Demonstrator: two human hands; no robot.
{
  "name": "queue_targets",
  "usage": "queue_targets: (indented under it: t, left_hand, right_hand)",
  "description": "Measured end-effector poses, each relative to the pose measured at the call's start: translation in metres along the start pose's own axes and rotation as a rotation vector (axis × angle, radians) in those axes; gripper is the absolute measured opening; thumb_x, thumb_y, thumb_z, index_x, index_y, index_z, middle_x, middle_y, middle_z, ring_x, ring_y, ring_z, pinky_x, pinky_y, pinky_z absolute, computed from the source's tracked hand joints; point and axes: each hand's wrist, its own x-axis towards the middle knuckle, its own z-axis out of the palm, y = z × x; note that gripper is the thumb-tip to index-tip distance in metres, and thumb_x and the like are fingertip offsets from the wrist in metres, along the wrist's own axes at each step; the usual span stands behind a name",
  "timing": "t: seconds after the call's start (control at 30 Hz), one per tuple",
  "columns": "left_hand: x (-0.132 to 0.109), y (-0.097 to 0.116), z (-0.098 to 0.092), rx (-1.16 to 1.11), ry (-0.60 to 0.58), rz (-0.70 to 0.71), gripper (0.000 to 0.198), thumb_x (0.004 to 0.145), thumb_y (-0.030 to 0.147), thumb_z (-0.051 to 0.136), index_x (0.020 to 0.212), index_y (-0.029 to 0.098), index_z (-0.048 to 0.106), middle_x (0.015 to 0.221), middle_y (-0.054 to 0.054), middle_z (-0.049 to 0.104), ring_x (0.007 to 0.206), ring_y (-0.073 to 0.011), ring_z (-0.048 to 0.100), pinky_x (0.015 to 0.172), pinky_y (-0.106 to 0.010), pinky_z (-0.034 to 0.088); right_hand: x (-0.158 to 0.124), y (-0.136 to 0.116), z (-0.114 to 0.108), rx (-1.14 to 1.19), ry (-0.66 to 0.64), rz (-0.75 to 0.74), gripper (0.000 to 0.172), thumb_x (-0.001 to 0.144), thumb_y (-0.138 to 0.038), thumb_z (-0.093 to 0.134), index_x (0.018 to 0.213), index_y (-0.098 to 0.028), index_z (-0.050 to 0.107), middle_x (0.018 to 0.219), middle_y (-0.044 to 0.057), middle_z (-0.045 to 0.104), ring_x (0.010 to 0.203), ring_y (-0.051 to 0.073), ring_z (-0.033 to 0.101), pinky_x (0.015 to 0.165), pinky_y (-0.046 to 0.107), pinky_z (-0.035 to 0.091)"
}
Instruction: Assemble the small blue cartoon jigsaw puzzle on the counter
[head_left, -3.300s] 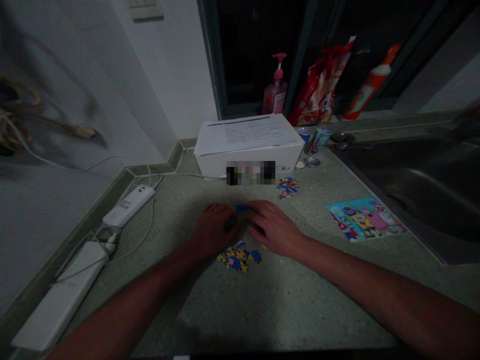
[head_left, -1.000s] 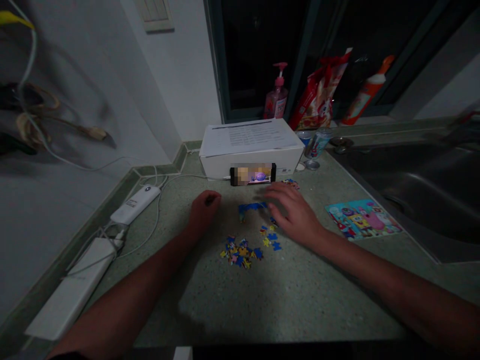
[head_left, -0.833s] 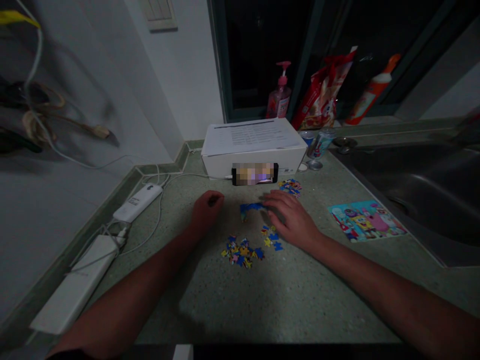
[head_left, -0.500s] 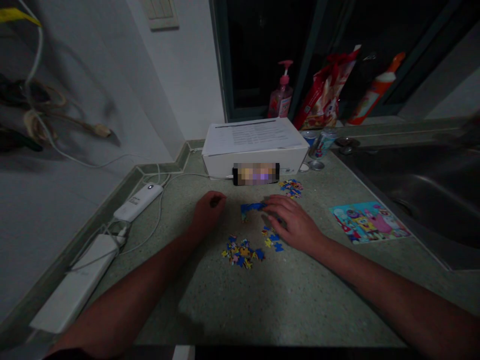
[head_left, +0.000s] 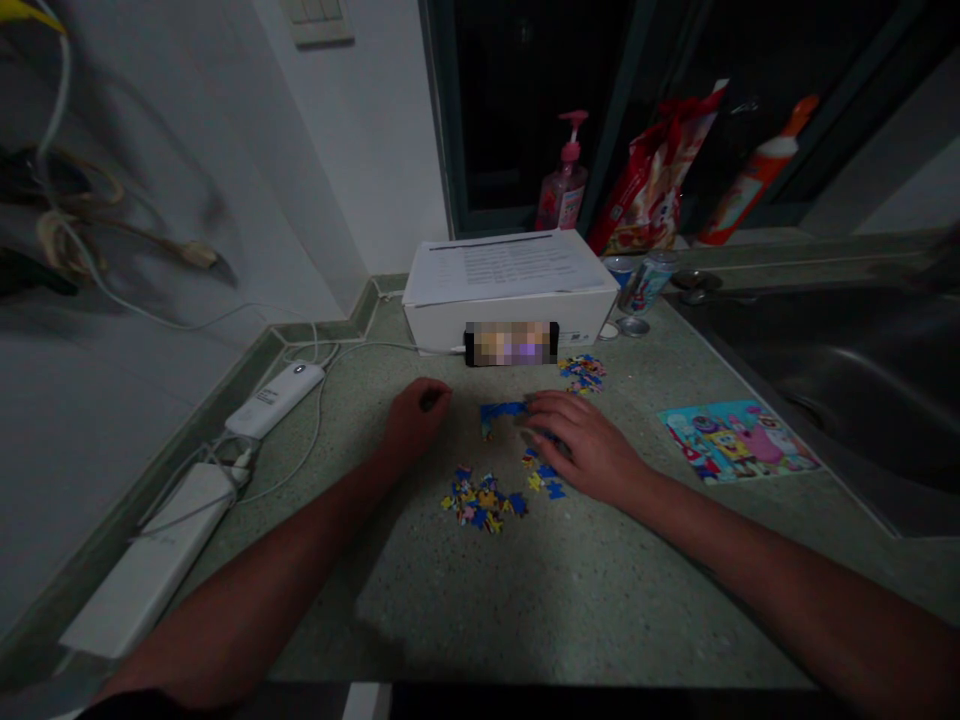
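Note:
My left hand rests curled on the speckled green countertop, with nothing visible in its fingers. My right hand lies flat, its fingertips on the right end of a joined blue strip of jigsaw pieces. A loose pile of jigsaw pieces sits below the gap between my hands. A smaller scatter of pieces lies partly under my right palm. Another heap of pieces lies further back, and a cartoon puzzle picture card lies to the right.
A white box with papers on top stands at the back, a blurred phone leaning against it. White power banks and cables lie left. A steel sink is right; bottles and a red bag stand on the sill.
Since the earliest frame my hands have parted, and the blue strip now lies apart from them. My right hand has since settled onto the strip's right end. The left hand barely moved.

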Motion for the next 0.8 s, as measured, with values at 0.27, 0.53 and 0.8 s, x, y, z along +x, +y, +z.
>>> queue_targets:
  t: [0.27,0.53,0.8]
  left_hand:
    - [0.0,0.001,0.001,0.001,-0.003,-0.01,0.008,0.088,0.027,0.067,0.087,0.022,0.074,0.092,-0.005,0.079,0.088,-0.0228,0.073,0.089,-0.037,0.059]
    - [0.0,-0.001,0.002,-0.005,-0.001,0.013,0.011,0.088,0.029,0.066,0.089,0.021,0.074,0.092,-0.005,0.079,0.087,-0.0231,0.073,0.089,-0.039,0.058]
    - [0.0,0.001,0.001,0.003,-0.007,0.002,0.01,0.088,0.028,0.066,0.089,0.022,0.074,0.093,-0.005,0.079,0.088,-0.0234,0.073,0.089,-0.038,0.059]
  right_hand:
    - [0.0,-0.016,-0.001,0.019,-0.055,-0.132,0.017,0.106,-0.027,0.06,0.112,-0.022,0.076,0.124,0.012,0.076,0.129,0.031,0.067,0.111,0.058,0.056]
    - [-0.003,-0.053,0.015,0.033,-0.123,-0.233,0.018,0.106,-0.027,0.062,0.115,-0.022,0.078,0.133,0.012,0.074,0.136,0.031,0.062,0.114,0.055,0.055]
    - [-0.005,-0.059,0.014,0.013,-0.162,-0.217,0.016,0.105,-0.026,0.064,0.108,-0.022,0.079,0.135,0.013,0.073,0.138,0.032,0.061,0.117,0.055,0.053]
